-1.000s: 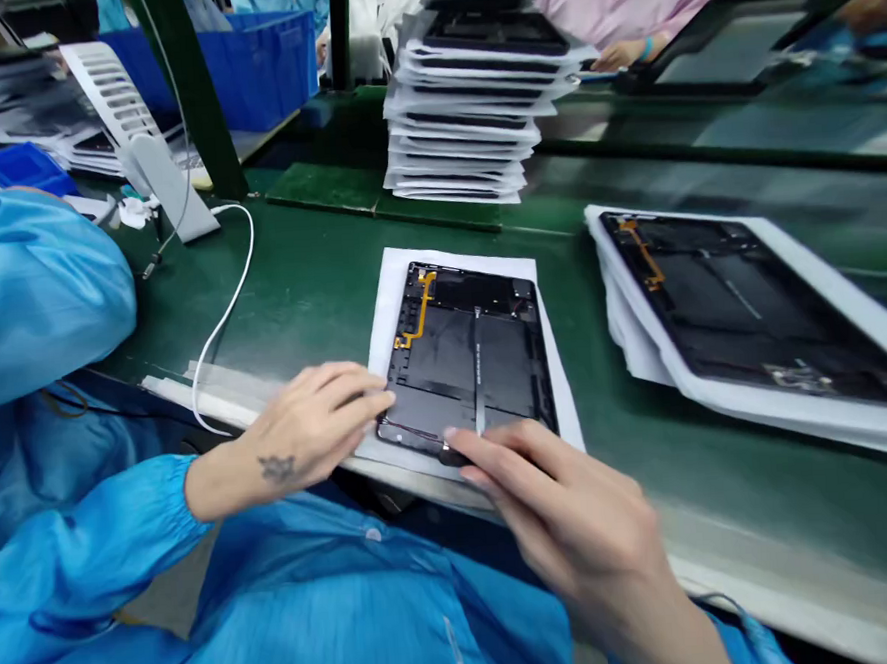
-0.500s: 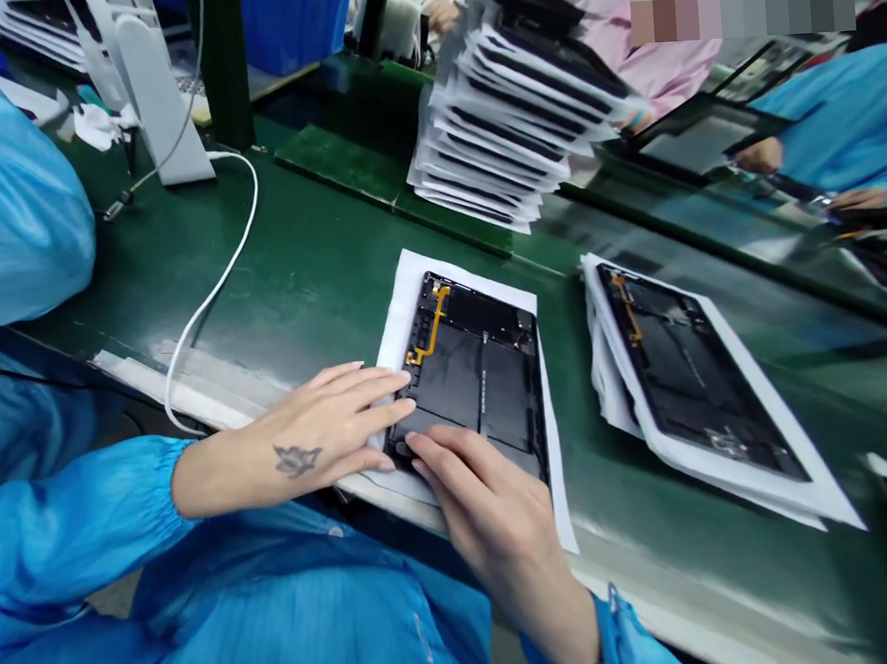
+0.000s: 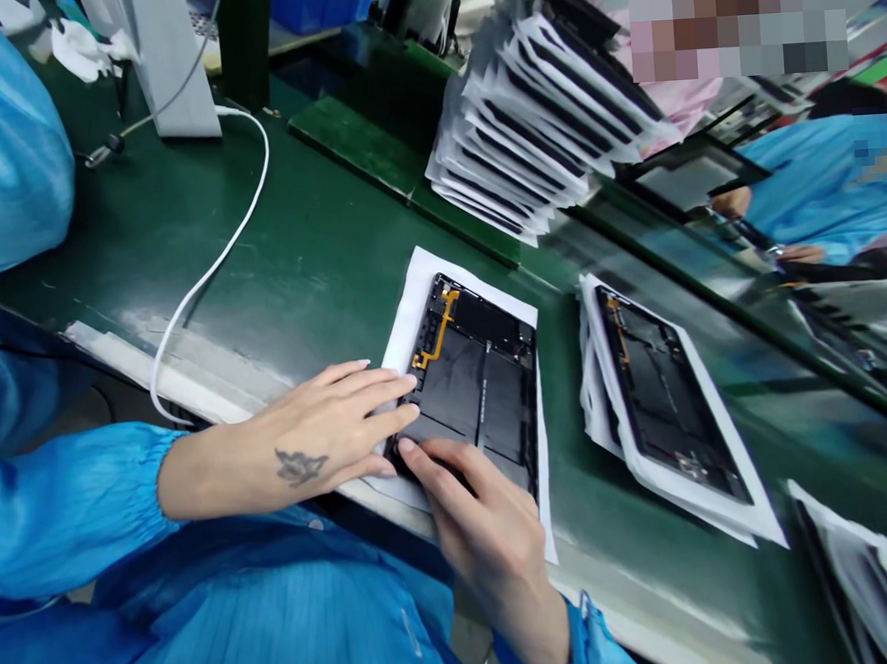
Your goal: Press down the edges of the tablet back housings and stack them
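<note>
An opened tablet housing (image 3: 463,401) lies on a white sheet (image 3: 413,284) near the bench's front edge. Black battery cells fill its middle, and an orange flex cable (image 3: 438,342) runs along its upper left side. My left hand (image 3: 315,435) rests flat with stretched fingers, their tips on the housing's left edge. At the lower left corner, my right hand (image 3: 486,530) has its fingers bent and drawn together against the housing. Whatever is between those fingertips is hidden or too small to name.
A tall stack of housings and white sheets (image 3: 521,127) stands at the back. Another opened housing (image 3: 673,398) lies on sheets to the right, with more stacked at lower right (image 3: 864,567). A white cable (image 3: 214,266) curves over the bench. Co-workers in blue and pink sit beyond.
The camera view has shifted, showing more of the right-hand stack. My left hand stays on the housing's edge; my right fingers have moved slightly at the lower left corner.
</note>
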{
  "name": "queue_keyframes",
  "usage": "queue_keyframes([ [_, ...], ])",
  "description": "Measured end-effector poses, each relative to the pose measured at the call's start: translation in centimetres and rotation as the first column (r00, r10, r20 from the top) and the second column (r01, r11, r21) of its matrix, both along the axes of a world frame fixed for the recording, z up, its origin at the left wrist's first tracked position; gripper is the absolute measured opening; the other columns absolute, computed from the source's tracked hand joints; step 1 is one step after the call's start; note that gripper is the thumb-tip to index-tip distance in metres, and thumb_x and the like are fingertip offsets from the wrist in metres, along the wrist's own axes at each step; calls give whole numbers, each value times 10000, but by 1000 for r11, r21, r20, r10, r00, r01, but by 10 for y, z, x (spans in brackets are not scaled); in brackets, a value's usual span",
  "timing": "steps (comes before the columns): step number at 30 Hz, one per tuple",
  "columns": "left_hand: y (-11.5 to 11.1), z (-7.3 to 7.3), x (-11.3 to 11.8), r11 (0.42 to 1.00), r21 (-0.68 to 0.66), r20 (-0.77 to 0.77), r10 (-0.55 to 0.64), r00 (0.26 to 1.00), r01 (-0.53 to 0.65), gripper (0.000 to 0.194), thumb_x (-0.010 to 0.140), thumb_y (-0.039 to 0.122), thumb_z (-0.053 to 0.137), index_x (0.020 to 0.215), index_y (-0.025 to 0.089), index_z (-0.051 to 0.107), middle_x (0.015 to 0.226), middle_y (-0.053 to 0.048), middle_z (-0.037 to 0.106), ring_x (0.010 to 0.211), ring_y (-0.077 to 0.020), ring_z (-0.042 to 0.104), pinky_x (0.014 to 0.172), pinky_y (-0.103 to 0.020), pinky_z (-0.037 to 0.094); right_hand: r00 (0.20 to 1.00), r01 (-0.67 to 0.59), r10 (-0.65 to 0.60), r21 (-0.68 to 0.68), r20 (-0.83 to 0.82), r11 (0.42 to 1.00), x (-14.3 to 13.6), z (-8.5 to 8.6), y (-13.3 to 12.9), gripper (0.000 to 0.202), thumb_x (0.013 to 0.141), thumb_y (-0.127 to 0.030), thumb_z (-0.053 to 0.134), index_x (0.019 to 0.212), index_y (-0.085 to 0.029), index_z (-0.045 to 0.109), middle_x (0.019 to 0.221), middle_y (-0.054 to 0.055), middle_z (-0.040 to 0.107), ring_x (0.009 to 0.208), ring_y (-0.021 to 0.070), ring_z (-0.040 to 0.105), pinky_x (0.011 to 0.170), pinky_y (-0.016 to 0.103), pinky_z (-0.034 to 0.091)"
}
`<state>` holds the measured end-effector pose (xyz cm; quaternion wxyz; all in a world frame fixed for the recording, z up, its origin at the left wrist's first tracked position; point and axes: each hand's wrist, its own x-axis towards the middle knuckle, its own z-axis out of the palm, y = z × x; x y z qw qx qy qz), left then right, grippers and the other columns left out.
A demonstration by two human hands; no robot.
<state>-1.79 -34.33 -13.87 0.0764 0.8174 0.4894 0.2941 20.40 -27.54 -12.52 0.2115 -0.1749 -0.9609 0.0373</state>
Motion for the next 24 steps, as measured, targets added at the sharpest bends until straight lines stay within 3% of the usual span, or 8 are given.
queue_keyframes([
  [13,0,-9,1,1000,20,47,8,999,-9,356,1035,326,534,1366,196,546,1450,-104,587,1437,-250,469,1225,-489,345,1000,-2,0,-49,-26,999,3,-1,-1,343,952,-36,517,1210,-203,670,989,83,729,831,153,711,695,237,557],
  [24,0,-6,2,1000,6,-12,19,1000,-19,338,1064,340,464,1359,197,545,1457,-98,583,1444,-237,455,1230,-470,320,997,-57,56,11,62,998,-1,7,1,295,962,-10,495,1184,-139,642,1016,109,722,837,160,672,695,254,534],
])
